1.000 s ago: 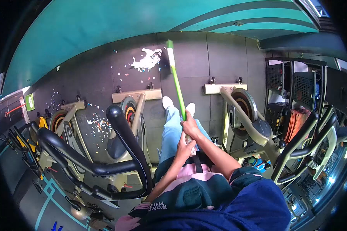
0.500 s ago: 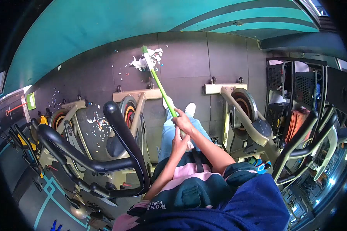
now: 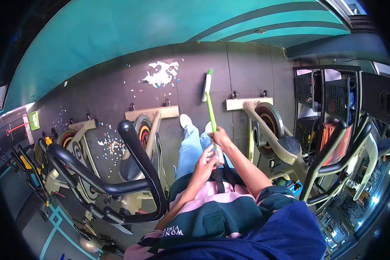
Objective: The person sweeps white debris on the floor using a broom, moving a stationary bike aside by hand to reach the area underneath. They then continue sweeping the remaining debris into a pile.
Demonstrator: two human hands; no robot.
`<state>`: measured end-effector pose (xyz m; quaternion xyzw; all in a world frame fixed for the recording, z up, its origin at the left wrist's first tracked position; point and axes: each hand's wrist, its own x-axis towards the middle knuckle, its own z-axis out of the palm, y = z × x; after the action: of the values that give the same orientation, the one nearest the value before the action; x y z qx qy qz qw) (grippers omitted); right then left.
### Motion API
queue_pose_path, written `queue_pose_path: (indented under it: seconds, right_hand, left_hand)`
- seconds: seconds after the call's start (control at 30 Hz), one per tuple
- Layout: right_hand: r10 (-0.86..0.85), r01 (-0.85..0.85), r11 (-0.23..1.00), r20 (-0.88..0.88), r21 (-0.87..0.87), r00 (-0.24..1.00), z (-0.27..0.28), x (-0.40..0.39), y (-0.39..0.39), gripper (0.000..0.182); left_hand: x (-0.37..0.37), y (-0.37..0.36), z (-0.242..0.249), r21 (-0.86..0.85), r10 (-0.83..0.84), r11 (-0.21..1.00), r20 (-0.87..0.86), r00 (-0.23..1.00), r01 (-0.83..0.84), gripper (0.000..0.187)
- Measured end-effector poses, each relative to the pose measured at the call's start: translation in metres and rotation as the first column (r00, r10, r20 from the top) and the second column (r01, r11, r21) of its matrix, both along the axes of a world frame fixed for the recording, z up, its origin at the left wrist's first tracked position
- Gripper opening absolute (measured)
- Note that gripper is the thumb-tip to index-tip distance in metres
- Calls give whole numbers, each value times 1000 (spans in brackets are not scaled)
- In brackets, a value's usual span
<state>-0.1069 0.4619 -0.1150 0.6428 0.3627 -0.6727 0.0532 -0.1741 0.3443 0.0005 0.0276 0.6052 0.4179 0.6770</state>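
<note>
1. The person stands between two exercise bikes, looking down. Both hands are clenched around the green handle of a broom.
2. Right hand sits higher on the shaft, nearer the broom head; left hand grips the handle's near end, close to the torso, just below and beside the right.
3. The broom's long axis runs from the hands straight away over the dark floor, almost parallel to the person's legs. Its head rests past the white shoes, level with the front foot bars of the bikes.
4. Key relation: a pile of white scraps lies on the floor to the left of the broom head and a little farther out, toward the teal wall. Head and pile are apart, not touching. The left hand is on the pile's side, though the right is closer along the shaft.
5. More scraps are scattered beside the left bike. The right bike stands just beside the right arm.
6. Writing: upside-down white letters on the shirt read roughly "WON… VISI…"; the rest is hidden. A small green sign on the far left wall is too small to read.
</note>
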Motion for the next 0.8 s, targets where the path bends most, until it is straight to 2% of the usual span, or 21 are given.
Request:
queue_pose_path:
  seconds: [0.03,0.1,0.17,0.2,0.23,0.3,0.33,0.37,0.43,0.5,0.57,0.6,0.63,0.7,0.73,0.77,0.8]
  right_hand:
    - [-142,128,981,-91,-146,986,-15,-11,-1,15]
    - [-231,194,953,-141,-234,963,-28,-41,-3,16]
    - [-294,218,926,-228,-308,928,-32,-65,-2,17]
    - [-329,218,908,-287,-357,900,-33,-75,0,18]
    - [-325,214,909,-289,-358,900,-30,-80,1,18]
    - [-266,174,941,-319,-289,910,-27,-89,3,21]
    - [-206,125,962,-341,-243,917,-26,-87,2,21]
    - [-201,122,963,-342,-239,918,-23,-81,1,21]
    - [-182,160,982,-286,-99,941,9,-70,5,20]
    - [-174,156,984,-283,-84,943,26,-62,18,18]
    - [-429,322,890,-354,-324,831,17,-54,30,16]
    - [-478,339,863,-385,-375,789,12,-55,41,11]
    - [-587,439,764,-229,-472,776,10,-57,55,9]
    - [-481,397,851,-207,-343,852,-9,-55,70,7]
    - [-477,391,853,-210,-346,853,-17,-53,74,7]
    - [-449,397,880,-185,-262,874,-24,-49,78,6]
    - [-420,394,903,-158,-173,893,-22,-48,86,5]
  left_hand:
    - [2,1,-1,-11,-18,1000,-62,998,17,50]
    - [-3,2,-5,-28,196,980,-41,980,-197,47]
    - [-20,11,1,-80,270,958,-56,961,-274,47]
    - [-29,17,6,-88,307,948,-5,952,-306,50]
    - [-32,21,5,-87,311,947,-7,950,-310,50]
    - [-35,27,1,-102,473,878,29,881,-468,57]
    - [-36,30,-2,-109,441,894,46,896,-434,65]
    - [-36,31,-2,-105,444,893,47,895,-437,65]
    - [-30,34,1,-100,317,947,142,938,-305,72]
    - [-20,45,7,-113,231,968,62,971,-223,78]
    - [-20,51,6,-72,249,967,64,967,-244,76]
    - [-23,56,4,-72,239,970,93,967,-233,75]
    - [-26,61,3,-71,231,972,122,965,-223,75]
    - [-23,77,10,-67,217,975,93,972,-211,73]
    - [-25,89,13,-117,245,965,81,966,-234,69]
    - [-25,99,15,-165,273,952,69,960,-258,64]
    - [-25,106,13,-155,277,954,131,952,-256,54]
